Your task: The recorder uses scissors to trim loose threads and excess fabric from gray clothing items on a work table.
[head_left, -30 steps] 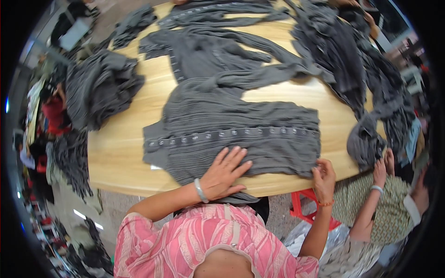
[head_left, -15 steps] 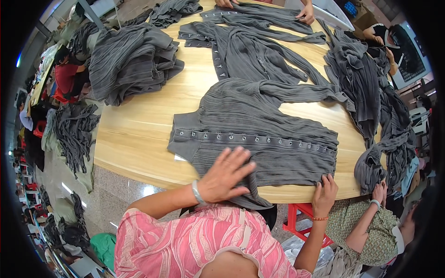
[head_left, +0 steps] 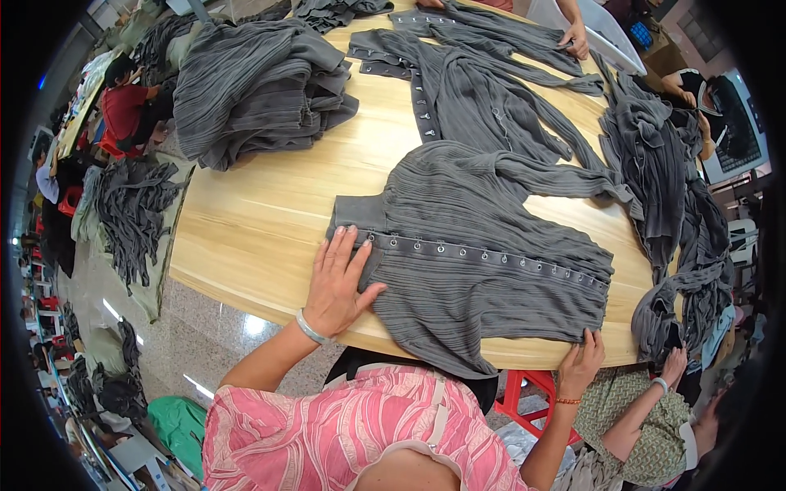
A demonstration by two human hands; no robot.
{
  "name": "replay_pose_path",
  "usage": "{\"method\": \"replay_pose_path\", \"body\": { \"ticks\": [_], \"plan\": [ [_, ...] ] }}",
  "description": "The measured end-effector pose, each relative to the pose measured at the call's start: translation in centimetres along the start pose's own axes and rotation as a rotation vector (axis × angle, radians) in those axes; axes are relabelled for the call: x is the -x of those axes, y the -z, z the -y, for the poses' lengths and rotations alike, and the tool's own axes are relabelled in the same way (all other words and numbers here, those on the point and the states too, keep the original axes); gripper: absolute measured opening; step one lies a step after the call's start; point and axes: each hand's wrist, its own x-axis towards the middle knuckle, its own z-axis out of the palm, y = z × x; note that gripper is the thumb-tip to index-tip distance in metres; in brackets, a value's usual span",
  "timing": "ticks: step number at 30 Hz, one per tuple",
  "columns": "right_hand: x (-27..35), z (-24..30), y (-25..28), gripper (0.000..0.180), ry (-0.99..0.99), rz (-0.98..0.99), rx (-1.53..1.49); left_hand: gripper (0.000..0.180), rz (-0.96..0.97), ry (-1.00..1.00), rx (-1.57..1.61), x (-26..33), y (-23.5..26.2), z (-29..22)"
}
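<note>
A dark grey ribbed long-sleeved shirt [head_left: 524, 299] lies spread on the wooden table in front of me, its stand collar [head_left: 360, 214] to the left and its hem to the right. A row of metal snaps or rings runs along its front placket [head_left: 463, 252]. My left hand [head_left: 334, 282] lies flat over the near part of the collar, fingers stretched out. At the near hem corner, by the table's edge, my right hand [head_left: 580, 360] has its fingers closed on the cloth; the thumb is partly hidden.
A tall pile of grey garments [head_left: 258, 94] stands on the table [head_left: 246, 237] at the far left. Another similar shirt [head_left: 475, 102] lies beyond mine. Across the table a person's hand [head_left: 575, 39] handles one more. Heaped garments [head_left: 647, 155] and a co-worker's arm [head_left: 647, 401] are to the right.
My left hand has moved left from over the shirt's near front panel onto the collar. The right hand stays at the hem. The view has shifted slightly.
</note>
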Motion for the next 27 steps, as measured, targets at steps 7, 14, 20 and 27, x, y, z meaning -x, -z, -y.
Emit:
{"method": "replay_pose_path", "body": {
  "ticks": [7, 14, 20, 27],
  "plan": [
    [-0.5, 0.2, 0.1, 0.041, 0.005, 0.029, -0.020, 0.063, 0.056, -0.015, -0.136, 0.6, 0.2, 0.6],
    [1.2, 4.5, 2.6, 0.015, 0.100, -0.146, -0.215, 0.064, 0.128, -0.021, -0.144, -0.1, 0.6, 0.6],
    [7.1, 8.5, 2.2, 0.032, -0.027, 0.513, -0.406, 0.067, 0.230, -0.262, 0.070, 0.5, 2.8, -0.8],
    [9.3, 9.5, -3.4, 0.027, -0.078, 0.570, -0.562, 0.048, 0.432, -0.549, 0.193, 1.3, 1.1, -3.8]
  ]
}}
